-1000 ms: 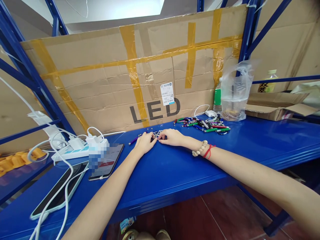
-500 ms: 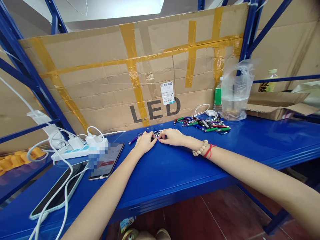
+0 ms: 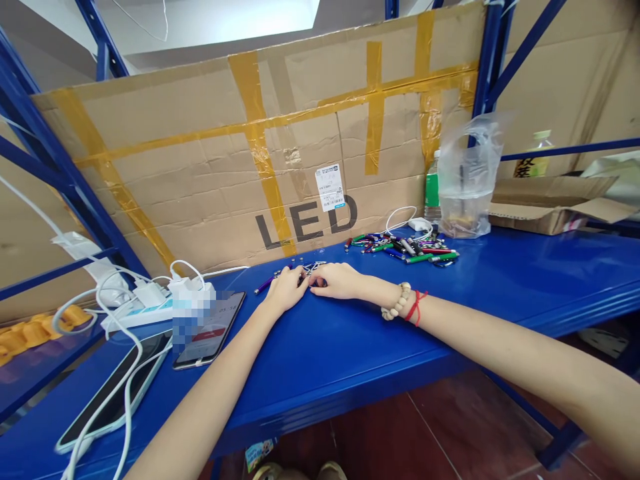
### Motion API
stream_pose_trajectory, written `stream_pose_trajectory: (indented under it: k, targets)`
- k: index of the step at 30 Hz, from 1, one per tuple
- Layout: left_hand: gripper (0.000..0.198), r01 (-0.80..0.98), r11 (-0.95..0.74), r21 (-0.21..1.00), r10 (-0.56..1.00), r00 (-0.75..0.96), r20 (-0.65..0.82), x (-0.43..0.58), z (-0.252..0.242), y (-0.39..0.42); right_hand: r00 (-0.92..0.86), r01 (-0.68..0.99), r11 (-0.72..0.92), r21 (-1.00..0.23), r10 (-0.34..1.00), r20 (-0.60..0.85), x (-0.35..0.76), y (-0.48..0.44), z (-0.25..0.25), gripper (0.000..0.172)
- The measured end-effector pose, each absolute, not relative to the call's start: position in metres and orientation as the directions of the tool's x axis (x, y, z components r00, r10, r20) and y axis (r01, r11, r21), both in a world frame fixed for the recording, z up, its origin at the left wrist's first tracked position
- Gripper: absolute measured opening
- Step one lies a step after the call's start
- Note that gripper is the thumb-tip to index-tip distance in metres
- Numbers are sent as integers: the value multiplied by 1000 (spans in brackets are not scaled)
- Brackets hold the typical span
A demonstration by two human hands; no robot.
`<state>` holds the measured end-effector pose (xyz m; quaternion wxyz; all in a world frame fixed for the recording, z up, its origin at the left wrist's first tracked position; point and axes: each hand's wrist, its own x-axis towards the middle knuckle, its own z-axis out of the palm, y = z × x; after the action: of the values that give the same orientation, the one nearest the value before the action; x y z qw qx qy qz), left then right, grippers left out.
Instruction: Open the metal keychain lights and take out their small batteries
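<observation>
My left hand (image 3: 287, 288) rests on the blue table with its fingers curled in, beside my right hand (image 3: 341, 281), whose fingers are bent into a pinch. What lies between the fingertips is small, dark and partly hidden, so I cannot make it out. Just behind the fingertips are small silver metal pieces (image 3: 315, 265), possibly rings or clips. A slim purple tube (image 3: 264, 285) lies to the left of my left hand. Farther right is a pile of slim coloured tubes (image 3: 407, 247) with metal ends, in green, red, blue, purple and black.
A phone (image 3: 213, 333), a second phone (image 3: 113, 393) and a white power strip (image 3: 145, 305) with cables occupy the left. Behind stands a taped cardboard sheet (image 3: 200, 180). A plastic bag (image 3: 467, 187), a green-labelled bottle (image 3: 433, 190) and an open carton (image 3: 535, 217) stand back right.
The view has shifted slightly. My right hand's fingers are curled a little more, with a dark bit now showing under them. Both hands stay close together in the same spot.
</observation>
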<state>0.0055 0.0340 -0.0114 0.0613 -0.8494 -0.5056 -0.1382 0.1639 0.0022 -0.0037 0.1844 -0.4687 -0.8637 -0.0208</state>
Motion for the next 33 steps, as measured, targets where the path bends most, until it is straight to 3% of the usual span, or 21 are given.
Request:
stream_pose_trajectory:
  k: [9, 17, 24, 33]
  targets:
    - [26, 870, -491, 43, 835, 456, 308, 5, -10, 32, -484, 756, 602, -256, 778, 400, 172, 20, -12, 14]
    - [23, 810, -533, 245, 825, 432, 365, 4, -13, 36, -392, 799, 530, -284, 817, 422, 179, 31, -14, 13]
    - [20, 687, -587, 428, 786, 355, 507, 4, -17, 40, -346, 740, 530, -414, 828, 441, 181, 33, -15, 17]
    - [20, 517, -523, 678, 836, 154, 527, 4, -23, 46, -283, 878, 403, -258, 872, 400, 181, 31, -13, 26]
